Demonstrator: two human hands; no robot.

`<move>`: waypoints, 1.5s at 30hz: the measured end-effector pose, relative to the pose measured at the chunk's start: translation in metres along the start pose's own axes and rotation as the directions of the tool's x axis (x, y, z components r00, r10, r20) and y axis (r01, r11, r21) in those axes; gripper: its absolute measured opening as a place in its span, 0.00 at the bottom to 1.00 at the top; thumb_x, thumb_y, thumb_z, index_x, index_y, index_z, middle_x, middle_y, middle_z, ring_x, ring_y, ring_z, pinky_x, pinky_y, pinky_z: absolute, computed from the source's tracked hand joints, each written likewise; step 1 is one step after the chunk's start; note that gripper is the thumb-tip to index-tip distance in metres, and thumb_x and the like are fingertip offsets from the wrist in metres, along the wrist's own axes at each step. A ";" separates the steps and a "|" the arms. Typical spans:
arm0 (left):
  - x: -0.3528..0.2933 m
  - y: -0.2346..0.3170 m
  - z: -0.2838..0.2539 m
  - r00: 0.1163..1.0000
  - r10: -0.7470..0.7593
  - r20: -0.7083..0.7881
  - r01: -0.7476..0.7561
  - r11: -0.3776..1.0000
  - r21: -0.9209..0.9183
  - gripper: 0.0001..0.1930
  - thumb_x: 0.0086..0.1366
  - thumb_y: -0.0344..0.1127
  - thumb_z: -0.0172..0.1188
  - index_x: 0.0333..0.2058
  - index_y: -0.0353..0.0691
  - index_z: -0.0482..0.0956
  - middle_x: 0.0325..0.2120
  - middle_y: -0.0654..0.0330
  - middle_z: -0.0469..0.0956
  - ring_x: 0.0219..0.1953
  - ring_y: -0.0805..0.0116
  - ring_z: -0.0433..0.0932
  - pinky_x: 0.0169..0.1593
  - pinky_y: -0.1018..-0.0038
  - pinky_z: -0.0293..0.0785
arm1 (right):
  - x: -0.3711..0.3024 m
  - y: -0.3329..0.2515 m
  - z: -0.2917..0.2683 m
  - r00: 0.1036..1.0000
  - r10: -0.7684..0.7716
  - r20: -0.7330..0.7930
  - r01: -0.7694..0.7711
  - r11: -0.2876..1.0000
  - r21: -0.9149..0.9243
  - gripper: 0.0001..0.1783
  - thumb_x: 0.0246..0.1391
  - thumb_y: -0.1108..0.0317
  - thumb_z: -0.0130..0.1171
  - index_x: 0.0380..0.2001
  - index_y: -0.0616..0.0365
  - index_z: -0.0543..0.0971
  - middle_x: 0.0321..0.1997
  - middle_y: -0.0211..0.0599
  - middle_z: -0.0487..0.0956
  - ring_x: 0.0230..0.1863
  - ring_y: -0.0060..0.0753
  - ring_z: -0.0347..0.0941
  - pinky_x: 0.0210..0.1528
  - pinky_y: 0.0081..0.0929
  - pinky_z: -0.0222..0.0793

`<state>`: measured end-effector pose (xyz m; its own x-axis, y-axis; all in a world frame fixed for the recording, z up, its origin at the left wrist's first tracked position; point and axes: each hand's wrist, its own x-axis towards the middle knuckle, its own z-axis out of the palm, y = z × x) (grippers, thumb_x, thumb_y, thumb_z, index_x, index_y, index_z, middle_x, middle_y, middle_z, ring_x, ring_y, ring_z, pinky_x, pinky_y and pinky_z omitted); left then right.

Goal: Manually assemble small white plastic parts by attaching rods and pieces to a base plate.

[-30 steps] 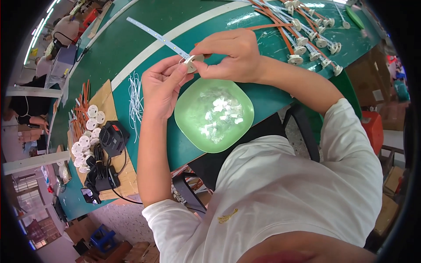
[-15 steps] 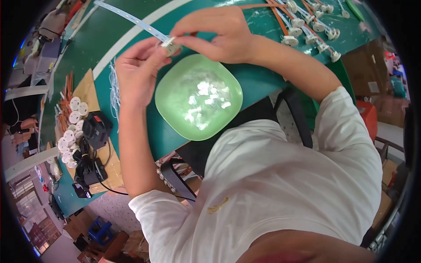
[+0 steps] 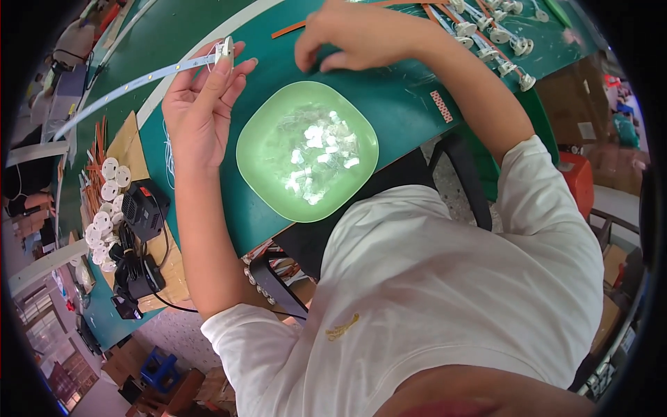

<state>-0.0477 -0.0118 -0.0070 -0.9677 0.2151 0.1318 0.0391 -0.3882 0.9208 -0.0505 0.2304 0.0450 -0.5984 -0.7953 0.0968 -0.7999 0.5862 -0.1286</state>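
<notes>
My left hand (image 3: pixel 198 115), left of the bowl, pinches a white LED strip (image 3: pixel 149 78) at the end where a white round end piece (image 3: pixel 224 52) and thin wires show. The strip's free length curves away to the left. Apart from it, my right hand (image 3: pixel 347 35) is over the green table beyond the bowl. Its fingers are bent and separated, with nothing visible between them. An orange strip (image 3: pixel 288 30) lies close to these fingers and runs behind the hand. The pale green bowl (image 3: pixel 253 184) in front of me contains several small white and clear pieces.
Strips with white round ends (image 3: pixel 486 35) lie at the far right. On the left, white discs (image 3: pixel 102 221), orange strips, a black device (image 3: pixel 146 208) and cables rest on cardboard. A small red-and-white patterned strip (image 3: pixel 441 106) lies near the right table edge. A chair armrest (image 3: pixel 464 174) stands below.
My right hand has let go of the strip's end and moved right. My left hand has shifted left and turned, swinging the LED strip's free end down to the left.
</notes>
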 end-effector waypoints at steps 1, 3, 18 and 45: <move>-0.001 -0.001 0.000 1.000 0.014 -0.020 -0.014 1.000 0.006 0.18 0.62 0.24 0.61 0.51 0.27 0.73 0.45 0.44 0.79 0.42 0.55 0.82 0.45 0.74 0.81 | 0.003 0.005 0.004 1.000 0.000 -0.001 0.000 1.000 0.002 0.12 0.39 0.79 0.59 0.32 0.63 0.81 0.31 0.47 0.82 0.35 0.48 0.80 0.40 0.36 0.74; -0.001 -0.001 0.002 0.999 0.027 -0.038 -0.027 1.000 0.011 0.19 0.61 0.22 0.62 0.51 0.27 0.73 0.45 0.44 0.79 0.43 0.55 0.82 0.45 0.74 0.81 | 0.010 0.020 0.017 0.998 -0.056 -0.002 0.052 0.915 0.400 0.10 0.40 0.78 0.59 0.31 0.63 0.81 0.29 0.48 0.82 0.34 0.49 0.80 0.38 0.37 0.74; -0.001 -0.004 0.006 1.000 -0.014 0.001 0.013 0.990 0.143 0.21 0.59 0.20 0.63 0.51 0.28 0.72 0.47 0.45 0.78 0.43 0.56 0.82 0.45 0.73 0.81 | 0.008 0.021 0.036 0.998 -0.025 0.055 0.007 0.953 0.303 0.08 0.47 0.79 0.57 0.33 0.65 0.77 0.28 0.47 0.79 0.33 0.47 0.77 0.38 0.37 0.70; -0.018 -0.010 0.015 0.963 0.229 0.139 -0.179 0.937 -0.301 0.25 0.57 0.24 0.67 0.53 0.31 0.70 0.54 0.43 0.71 0.54 0.57 0.76 0.59 0.60 0.74 | 0.006 -0.020 0.032 0.564 0.191 -0.803 0.606 0.566 0.560 0.03 0.45 0.77 0.67 0.27 0.61 0.83 0.26 0.36 0.82 0.24 0.25 0.77 0.26 0.19 0.70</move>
<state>-0.0270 0.0019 -0.0129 -0.8886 0.2435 0.3888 0.1344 -0.6721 0.7282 -0.0365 0.2088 0.0163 -0.5269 -0.2124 0.8229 -0.7893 -0.2367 -0.5665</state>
